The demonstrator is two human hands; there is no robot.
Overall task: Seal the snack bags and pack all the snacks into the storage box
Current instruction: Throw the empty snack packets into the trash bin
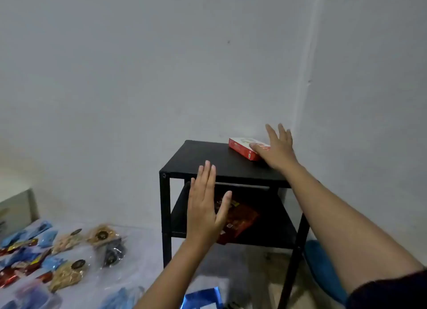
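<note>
The right hand (276, 150) is stretched forward with its fingers straight and spread wide. Its thumb and palm edge lie on the right end of a flat red-and-white cardboard box (241, 146), and nothing is gripped. That box rests on the far right corner of a black metal side table (208, 160), with most of it reaching out to the left of this hand. The left hand (204, 207) is held up nearer and lower, in front of the table's front edge. It is flat, fingers straight and close together, thumb angled out, holding nothing. Just behind and to the right of its thumb, a dark red glossy packet (242, 218) lies on the table's lower shelf. Well to the left of and below the left hand, clear bags of tan snacks (101, 236) and small blue wrapped packets (46, 237) are scattered over a pale sheet (143, 251). Below the left forearm sits a shiny blue foil bag (203, 297), and a dark sleeve (388, 292) covers the right upper arm.
</note>
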